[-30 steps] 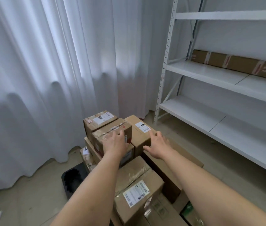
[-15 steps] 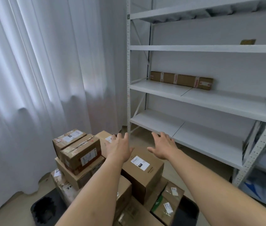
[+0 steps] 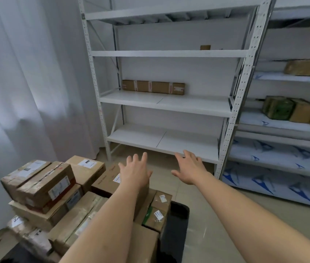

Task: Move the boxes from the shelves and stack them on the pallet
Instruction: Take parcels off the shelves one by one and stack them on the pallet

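Long brown box [image 3: 153,87] lies on white shelf [image 3: 169,105].

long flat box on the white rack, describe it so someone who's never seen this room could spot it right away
Face the white metal rack beside the curtain and find its third shelf up from the floor. The long flat box lies alone at the back of it, against the wall. Unlike the chunky cartons stacked on the pallet, it is long, low and narrow, crossed by pale tape bands.
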